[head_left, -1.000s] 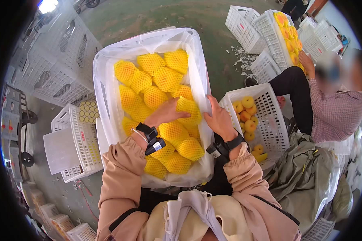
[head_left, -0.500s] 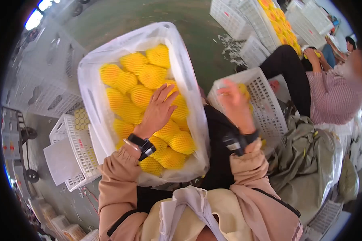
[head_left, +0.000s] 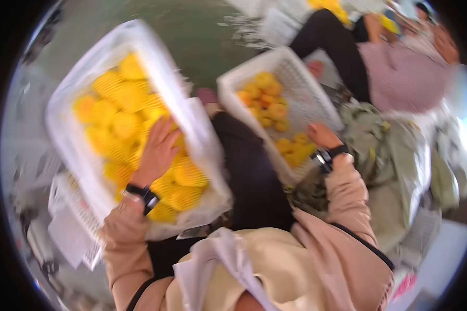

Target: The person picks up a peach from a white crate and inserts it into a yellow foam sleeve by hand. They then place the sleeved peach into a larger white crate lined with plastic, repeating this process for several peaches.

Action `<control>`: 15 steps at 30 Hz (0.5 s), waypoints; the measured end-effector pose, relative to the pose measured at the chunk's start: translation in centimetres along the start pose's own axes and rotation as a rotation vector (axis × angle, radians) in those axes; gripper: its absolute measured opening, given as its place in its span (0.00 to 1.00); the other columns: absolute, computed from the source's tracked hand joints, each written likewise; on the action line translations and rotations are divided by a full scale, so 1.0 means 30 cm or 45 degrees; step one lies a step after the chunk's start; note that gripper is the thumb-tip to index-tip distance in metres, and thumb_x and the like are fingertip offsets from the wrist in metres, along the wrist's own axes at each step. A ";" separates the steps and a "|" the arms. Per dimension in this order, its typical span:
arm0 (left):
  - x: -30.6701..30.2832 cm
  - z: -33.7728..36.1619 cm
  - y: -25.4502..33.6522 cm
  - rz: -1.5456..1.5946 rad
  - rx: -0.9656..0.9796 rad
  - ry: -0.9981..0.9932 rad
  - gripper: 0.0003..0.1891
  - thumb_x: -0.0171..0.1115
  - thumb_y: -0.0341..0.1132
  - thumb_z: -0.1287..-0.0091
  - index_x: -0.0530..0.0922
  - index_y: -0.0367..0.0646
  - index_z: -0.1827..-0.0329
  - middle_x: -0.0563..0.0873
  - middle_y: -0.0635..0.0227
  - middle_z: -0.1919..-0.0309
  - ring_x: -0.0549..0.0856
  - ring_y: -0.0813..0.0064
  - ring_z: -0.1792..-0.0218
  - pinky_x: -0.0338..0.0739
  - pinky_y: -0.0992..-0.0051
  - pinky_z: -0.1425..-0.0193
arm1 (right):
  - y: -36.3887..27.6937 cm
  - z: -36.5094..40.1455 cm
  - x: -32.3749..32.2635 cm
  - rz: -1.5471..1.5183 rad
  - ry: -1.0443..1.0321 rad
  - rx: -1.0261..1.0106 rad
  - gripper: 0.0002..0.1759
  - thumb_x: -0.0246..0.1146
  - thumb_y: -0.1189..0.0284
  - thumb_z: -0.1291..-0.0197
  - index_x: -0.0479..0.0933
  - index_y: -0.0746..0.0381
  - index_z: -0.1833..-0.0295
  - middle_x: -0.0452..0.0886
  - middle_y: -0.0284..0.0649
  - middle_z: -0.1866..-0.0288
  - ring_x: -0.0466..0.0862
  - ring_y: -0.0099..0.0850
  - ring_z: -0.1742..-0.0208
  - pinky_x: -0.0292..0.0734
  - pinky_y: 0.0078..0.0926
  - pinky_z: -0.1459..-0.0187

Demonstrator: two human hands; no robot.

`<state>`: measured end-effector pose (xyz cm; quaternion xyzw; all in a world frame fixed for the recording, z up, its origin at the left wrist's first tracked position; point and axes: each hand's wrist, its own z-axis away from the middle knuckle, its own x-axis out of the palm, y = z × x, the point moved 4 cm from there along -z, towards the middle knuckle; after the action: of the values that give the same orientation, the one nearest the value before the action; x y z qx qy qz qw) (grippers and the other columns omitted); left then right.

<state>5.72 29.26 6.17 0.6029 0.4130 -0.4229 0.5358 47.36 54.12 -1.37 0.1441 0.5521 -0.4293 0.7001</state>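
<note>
My left hand (head_left: 158,150) lies flat with fingers apart on yellow fruits in foam nets (head_left: 127,124), which fill a white crate (head_left: 200,140) lined with translucent plastic. My right hand (head_left: 324,136) is over the right side of a second white crate (head_left: 308,78), its fingers curled and blurred; whether anything is in them I cannot make out. Orange-yellow fruits (head_left: 267,98) sit in the far part of that crate. Smaller yellow pieces (head_left: 294,149), too blurred to name, lie nearer, beside my right hand. Each wrist has a dark strapped device.
A co-worker in a pinkish top (head_left: 399,78) sits at the upper right, dark-trousered leg beside the second crate. A grey-green cloth (head_left: 384,155) is heaped right of my right arm. White sheets (head_left: 70,236) lie by another crate at lower left. Paper scraps litter the floor ahead.
The view has swung right, so the lined crate appears farther left. My right hand has moved from the near side of the second crate to its right side. My left hand stays on the netted fruits.
</note>
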 end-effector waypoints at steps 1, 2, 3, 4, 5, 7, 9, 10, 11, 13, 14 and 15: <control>-0.020 0.013 -0.042 0.410 -0.054 0.093 0.25 0.55 0.32 0.38 0.65 0.40 0.37 0.64 0.55 0.34 0.58 0.54 0.31 0.50 0.60 0.28 | 0.020 -0.030 0.112 0.132 -0.255 -0.014 0.12 0.54 0.70 0.47 0.78 0.63 0.61 0.80 0.51 0.66 0.80 0.48 0.65 0.73 0.40 0.61; -0.032 0.033 -0.088 0.955 -0.238 0.159 0.24 0.51 0.32 0.34 0.62 0.39 0.34 0.66 0.54 0.35 0.59 0.55 0.31 0.50 0.62 0.28 | 0.124 -0.076 0.280 0.089 -0.324 0.023 0.11 0.54 0.71 0.49 0.79 0.63 0.64 0.81 0.50 0.66 0.80 0.48 0.65 0.73 0.43 0.61; -0.068 0.041 -0.119 0.861 -0.300 0.212 0.24 0.50 0.33 0.33 0.61 0.39 0.34 0.65 0.55 0.34 0.59 0.56 0.31 0.51 0.63 0.28 | 0.318 -0.114 0.500 0.079 -0.279 -0.094 0.13 0.53 0.71 0.49 0.79 0.62 0.61 0.81 0.51 0.64 0.80 0.49 0.63 0.74 0.43 0.60; -0.079 0.056 -0.126 0.788 -0.349 0.257 0.25 0.49 0.33 0.33 0.60 0.39 0.33 0.64 0.55 0.34 0.58 0.57 0.30 0.51 0.65 0.28 | 0.464 -0.147 0.670 0.121 -0.320 -0.062 0.13 0.54 0.71 0.49 0.78 0.62 0.59 0.81 0.51 0.62 0.80 0.49 0.60 0.74 0.42 0.59; -0.066 0.068 -0.129 0.760 -0.396 0.284 0.25 0.49 0.33 0.33 0.60 0.39 0.33 0.64 0.55 0.34 0.58 0.57 0.30 0.51 0.65 0.28 | 0.530 -0.180 0.760 0.166 -0.362 -0.023 0.14 0.54 0.71 0.49 0.78 0.62 0.58 0.81 0.51 0.60 0.80 0.49 0.58 0.75 0.41 0.57; 0.006 0.079 -0.129 0.373 -0.356 0.139 0.25 0.50 0.34 0.33 0.60 0.38 0.33 0.63 0.55 0.33 0.58 0.60 0.30 0.51 0.67 0.28 | 0.407 -0.106 0.700 0.401 -0.552 0.384 0.15 0.54 0.71 0.48 0.77 0.60 0.54 0.80 0.51 0.57 0.79 0.48 0.53 0.75 0.40 0.53; 0.023 0.069 -0.133 0.482 -0.349 0.186 0.25 0.49 0.37 0.31 0.60 0.38 0.33 0.63 0.57 0.33 0.58 0.62 0.30 0.51 0.68 0.28 | 0.310 -0.099 0.635 0.406 -0.509 0.342 0.15 0.54 0.71 0.48 0.77 0.60 0.54 0.80 0.52 0.57 0.79 0.48 0.53 0.75 0.40 0.53; 0.022 0.075 -0.138 0.599 -0.303 0.211 0.25 0.48 0.39 0.30 0.60 0.37 0.33 0.63 0.58 0.32 0.59 0.65 0.30 0.51 0.69 0.28 | 0.271 -0.062 0.610 0.386 -0.471 0.339 0.15 0.55 0.71 0.48 0.77 0.60 0.54 0.80 0.52 0.57 0.79 0.48 0.53 0.74 0.40 0.53; -0.004 0.089 -0.143 0.597 -0.337 0.218 0.25 0.48 0.39 0.30 0.60 0.37 0.33 0.63 0.58 0.32 0.59 0.65 0.30 0.51 0.69 0.28 | 0.232 -0.062 0.570 0.365 -0.437 0.337 0.15 0.55 0.71 0.48 0.77 0.60 0.54 0.80 0.52 0.57 0.79 0.48 0.53 0.74 0.40 0.53; -0.092 0.128 -0.161 1.429 -0.673 0.262 0.26 0.42 0.44 0.28 0.58 0.38 0.31 0.62 0.62 0.32 0.56 0.69 0.29 0.48 0.70 0.27 | 0.189 -0.058 0.477 0.314 -0.355 0.328 0.15 0.55 0.70 0.48 0.77 0.60 0.54 0.80 0.53 0.57 0.79 0.48 0.53 0.74 0.41 0.53; -0.138 0.163 -0.162 1.300 -0.727 0.403 0.28 0.39 0.49 0.27 0.61 0.35 0.34 0.67 0.62 0.35 0.61 0.70 0.32 0.53 0.70 0.29 | 0.166 -0.045 0.433 0.281 -0.308 0.327 0.15 0.56 0.70 0.48 0.77 0.60 0.54 0.79 0.53 0.57 0.79 0.48 0.53 0.74 0.41 0.53; -0.149 0.200 -0.149 1.292 -0.745 0.418 0.28 0.39 0.49 0.27 0.61 0.35 0.34 0.67 0.62 0.35 0.61 0.70 0.32 0.53 0.70 0.29 | 0.093 -0.041 0.393 0.249 -0.265 0.332 0.15 0.56 0.70 0.48 0.77 0.60 0.54 0.79 0.53 0.57 0.79 0.48 0.53 0.74 0.41 0.53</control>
<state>-0.28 23.46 8.70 0.6096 0.2503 0.1147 0.7434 48.94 51.39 -13.13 0.2415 0.3997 -0.4396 0.7672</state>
